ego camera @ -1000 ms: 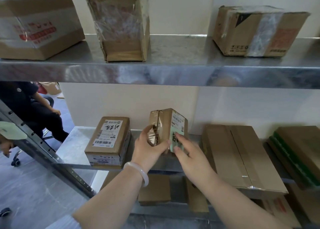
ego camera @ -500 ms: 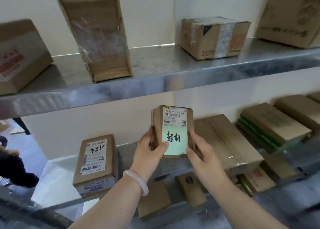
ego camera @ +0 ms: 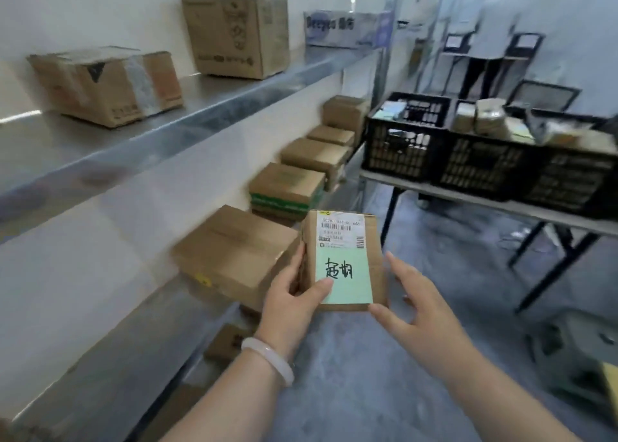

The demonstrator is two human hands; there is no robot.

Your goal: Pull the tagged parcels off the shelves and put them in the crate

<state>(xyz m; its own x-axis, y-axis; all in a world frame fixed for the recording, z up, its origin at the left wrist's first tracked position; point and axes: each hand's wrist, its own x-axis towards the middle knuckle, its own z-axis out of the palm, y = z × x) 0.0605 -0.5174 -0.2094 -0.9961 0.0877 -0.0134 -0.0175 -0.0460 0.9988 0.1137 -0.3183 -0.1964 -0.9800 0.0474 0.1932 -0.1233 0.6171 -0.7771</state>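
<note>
Holding the tagged parcel [ego camera: 344, 261] at centre, off the shelves [ego camera: 214, 107] at nine o'clock, face up to show the green tag [ego camera: 344, 279] plainly (barcode label [ego camera: 339, 232] above it). Gripping its left edge with the left hand [ego camera: 294, 296], thumb across the front. Steadying at four o'clock with the right hand [ego camera: 416, 308], fingers straight and spread. Heading, probably, for the black crate [ego camera: 398, 154] at one o'clock, well apart.

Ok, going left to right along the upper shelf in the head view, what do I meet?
Leftmost, the low brown cardboard box with clear tape → tall brown printed carton → long blue-and-white box with lettering.
</note>
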